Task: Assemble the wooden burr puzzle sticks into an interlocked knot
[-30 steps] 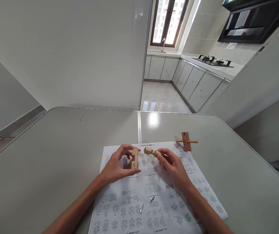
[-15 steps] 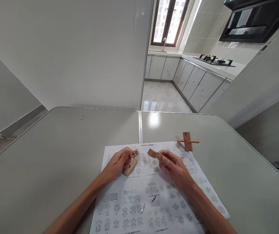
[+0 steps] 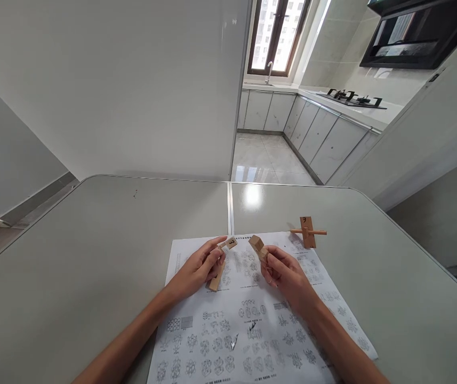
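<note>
My left hand (image 3: 200, 269) pinches a notched wooden puzzle piece (image 3: 222, 261) marked with a black 3, tilted with its lower end near the sheet. My right hand (image 3: 282, 272) grips a second notched wooden piece (image 3: 257, 246), its free end pointing up and left toward the first piece. A small gap separates the two pieces. Both hands hover over a printed sheet of puzzle diagrams (image 3: 252, 325) lying on the grey table (image 3: 92, 240).
A wooden block with a dowel through it (image 3: 307, 232) rests at the sheet's far right corner. A seam (image 3: 229, 205) runs down the table's middle. Beyond the table a white wall stands, with a kitchen doorway to the right.
My left hand has turned its piece from upright to slanted, so the 3 now faces up. My right hand has tilted its piece more steeply. The block with the dowel has not moved.
</note>
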Demonstrator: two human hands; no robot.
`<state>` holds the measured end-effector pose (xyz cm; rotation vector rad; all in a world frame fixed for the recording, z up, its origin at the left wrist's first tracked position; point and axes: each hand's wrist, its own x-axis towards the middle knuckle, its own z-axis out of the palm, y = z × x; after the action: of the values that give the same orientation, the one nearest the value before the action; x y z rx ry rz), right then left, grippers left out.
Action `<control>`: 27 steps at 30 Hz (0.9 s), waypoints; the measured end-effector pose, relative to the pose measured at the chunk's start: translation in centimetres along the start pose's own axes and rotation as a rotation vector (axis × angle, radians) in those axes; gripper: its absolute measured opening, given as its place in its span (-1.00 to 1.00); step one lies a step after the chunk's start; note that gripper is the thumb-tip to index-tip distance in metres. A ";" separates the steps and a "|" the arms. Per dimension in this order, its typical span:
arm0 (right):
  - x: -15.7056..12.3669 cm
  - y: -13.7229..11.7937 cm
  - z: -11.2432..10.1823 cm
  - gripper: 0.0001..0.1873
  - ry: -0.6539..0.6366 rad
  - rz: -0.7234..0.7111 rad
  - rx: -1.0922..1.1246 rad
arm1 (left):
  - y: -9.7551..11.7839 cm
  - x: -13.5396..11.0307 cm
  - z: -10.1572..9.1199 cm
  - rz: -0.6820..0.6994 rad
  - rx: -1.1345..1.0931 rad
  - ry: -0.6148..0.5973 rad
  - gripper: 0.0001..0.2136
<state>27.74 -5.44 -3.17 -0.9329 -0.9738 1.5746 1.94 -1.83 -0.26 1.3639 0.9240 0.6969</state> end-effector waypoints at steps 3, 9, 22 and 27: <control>0.0 0.1 -0.1 -0.68 -0.003 0.007 0.023 | -0.3 0.1 0.1 0.003 -0.034 0.022 -0.45; 0.0 0.3 -0.2 -0.70 -0.002 0.025 0.047 | -1.5 0.5 -0.3 0.027 -0.065 0.023 -0.53; 0.2 0.5 -0.4 -0.68 -0.034 0.027 -0.006 | -1.1 0.2 -0.2 0.053 0.096 0.028 -0.61; 0.0 0.5 0.3 -0.68 -0.026 0.005 -0.083 | -0.3 -0.1 0.1 0.061 0.134 0.016 -0.61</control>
<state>27.33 -5.59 -3.56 -0.9751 -1.0627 1.5633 1.96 -2.05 -0.58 1.5124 0.9594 0.7036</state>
